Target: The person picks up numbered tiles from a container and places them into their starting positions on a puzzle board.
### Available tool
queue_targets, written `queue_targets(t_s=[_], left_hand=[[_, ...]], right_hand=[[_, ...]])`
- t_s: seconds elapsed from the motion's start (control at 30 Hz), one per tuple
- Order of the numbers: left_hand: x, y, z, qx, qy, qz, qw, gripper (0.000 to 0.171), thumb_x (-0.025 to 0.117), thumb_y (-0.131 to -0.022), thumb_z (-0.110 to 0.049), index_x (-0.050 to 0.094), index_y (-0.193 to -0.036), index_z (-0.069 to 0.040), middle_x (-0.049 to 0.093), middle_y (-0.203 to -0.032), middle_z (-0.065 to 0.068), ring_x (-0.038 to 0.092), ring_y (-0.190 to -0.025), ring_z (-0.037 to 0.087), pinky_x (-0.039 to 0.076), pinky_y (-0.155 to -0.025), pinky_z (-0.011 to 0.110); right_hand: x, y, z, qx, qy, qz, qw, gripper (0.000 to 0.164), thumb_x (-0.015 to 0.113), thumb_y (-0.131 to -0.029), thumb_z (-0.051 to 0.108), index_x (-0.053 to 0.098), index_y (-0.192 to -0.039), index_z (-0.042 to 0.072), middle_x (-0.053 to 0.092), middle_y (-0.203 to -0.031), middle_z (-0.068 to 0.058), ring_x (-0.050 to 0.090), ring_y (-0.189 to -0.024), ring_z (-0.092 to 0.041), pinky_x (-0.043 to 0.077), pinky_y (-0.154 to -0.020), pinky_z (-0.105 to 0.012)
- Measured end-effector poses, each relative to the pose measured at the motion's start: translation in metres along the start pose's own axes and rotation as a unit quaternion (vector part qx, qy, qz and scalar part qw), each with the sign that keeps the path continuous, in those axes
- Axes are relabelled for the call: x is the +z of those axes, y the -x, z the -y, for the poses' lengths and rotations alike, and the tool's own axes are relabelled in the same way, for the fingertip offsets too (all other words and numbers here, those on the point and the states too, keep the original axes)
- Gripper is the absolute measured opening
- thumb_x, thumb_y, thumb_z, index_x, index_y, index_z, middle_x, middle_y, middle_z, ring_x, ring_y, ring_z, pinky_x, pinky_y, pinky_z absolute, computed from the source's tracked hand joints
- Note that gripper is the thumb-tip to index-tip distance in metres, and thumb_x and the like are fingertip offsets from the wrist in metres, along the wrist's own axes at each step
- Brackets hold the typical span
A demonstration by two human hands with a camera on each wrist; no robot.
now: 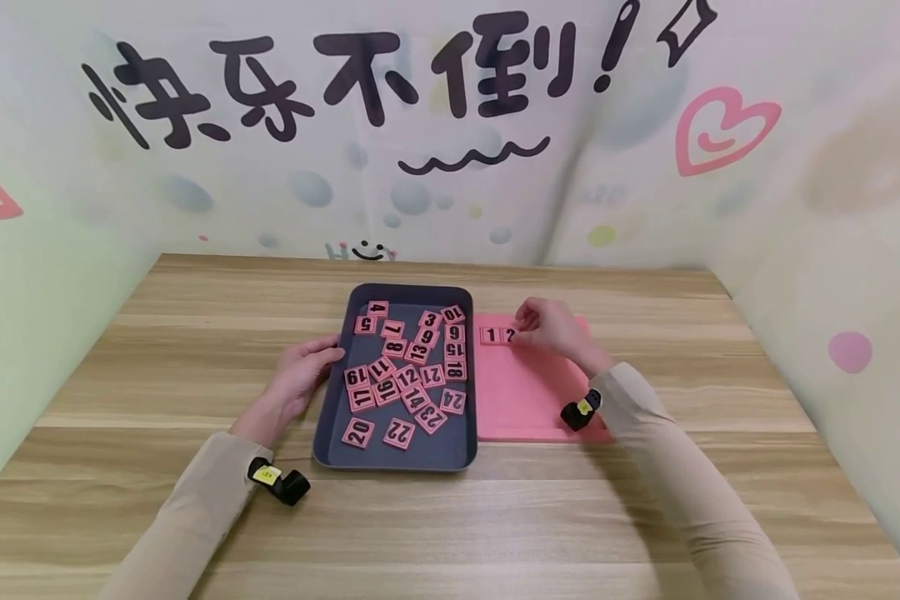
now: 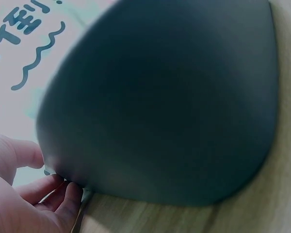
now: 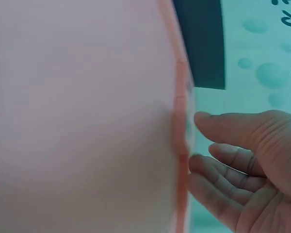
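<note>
My left hand (image 1: 303, 372) grips the left rim of a dark grey tray (image 1: 397, 459); thumb and fingers meet at its edge in the left wrist view. Several pink tiles with black numbers lie scattered inside it, such as tile 20 (image 1: 357, 432) and tile 3 (image 1: 430, 319). To its right lies a flat pink board (image 1: 521, 400). Tile 1 (image 1: 490, 335) and tile 2 (image 1: 508, 335) sit side by side along its top left. My right hand (image 1: 555, 327) is at tile 2, partly covering it, thumb and fingers loosely bent and apart in the right wrist view (image 3: 262, 165).
Tray and board stand side by side on a wood-grain table (image 1: 540, 533). A white printed backdrop (image 1: 450, 200) with large black characters rises behind the table's far edge. A black strap-on camera (image 1: 279, 482) sits on the left wrist, another (image 1: 581, 410) on the right.
</note>
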State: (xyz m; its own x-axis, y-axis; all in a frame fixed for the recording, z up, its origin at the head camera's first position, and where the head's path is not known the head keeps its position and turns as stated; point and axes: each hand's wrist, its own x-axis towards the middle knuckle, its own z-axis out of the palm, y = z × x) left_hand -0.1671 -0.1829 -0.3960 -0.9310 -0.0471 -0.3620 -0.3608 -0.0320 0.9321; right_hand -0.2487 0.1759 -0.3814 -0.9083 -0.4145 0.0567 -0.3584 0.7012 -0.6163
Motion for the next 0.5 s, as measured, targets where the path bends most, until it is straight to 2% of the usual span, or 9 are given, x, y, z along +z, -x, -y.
queue_targets(t_s=[0.2,0.3,0.5], left_hand=[[-0.001,0.000,0.000,0.003,0.000,0.000,1.0000,0.046,0.052,-0.093,-0.005,0.041,-0.137,0.005,0.039,-0.142,0.021,0.056,-0.093,0.002,0.041,-0.094,0.022],[-0.001,0.000,0.000,0.002,0.001,0.000,1.0000,0.047,0.052,-0.093,-0.005,0.041,-0.137,0.005,0.039,-0.142,0.021,0.056,-0.093,0.002,0.041,-0.094,0.023],[0.000,0.001,0.000,-0.003,0.010,-0.003,0.9999,0.046,0.053,-0.093,-0.004,0.041,-0.136,0.005,0.038,-0.142,0.021,0.057,-0.094,0.003,0.041,-0.096,0.024]], right_hand=[[0.002,-0.018,0.027,0.009,-0.021,-0.026,0.999,0.026,0.073,-0.081,0.009,0.062,-0.100,-0.005,0.064,-0.093,-0.016,0.059,-0.085,-0.026,0.050,-0.077,-0.038],[0.007,-0.029,0.043,0.019,-0.035,-0.021,0.999,0.026,0.072,-0.082,0.011,0.062,-0.103,-0.002,0.064,-0.096,-0.014,0.059,-0.088,-0.024,0.050,-0.078,-0.036],[0.024,-0.048,0.071,0.037,-0.101,-0.010,0.994,0.032,0.072,-0.082,0.010,0.062,-0.108,-0.005,0.064,-0.102,-0.015,0.060,-0.090,-0.024,0.050,-0.080,-0.033]])
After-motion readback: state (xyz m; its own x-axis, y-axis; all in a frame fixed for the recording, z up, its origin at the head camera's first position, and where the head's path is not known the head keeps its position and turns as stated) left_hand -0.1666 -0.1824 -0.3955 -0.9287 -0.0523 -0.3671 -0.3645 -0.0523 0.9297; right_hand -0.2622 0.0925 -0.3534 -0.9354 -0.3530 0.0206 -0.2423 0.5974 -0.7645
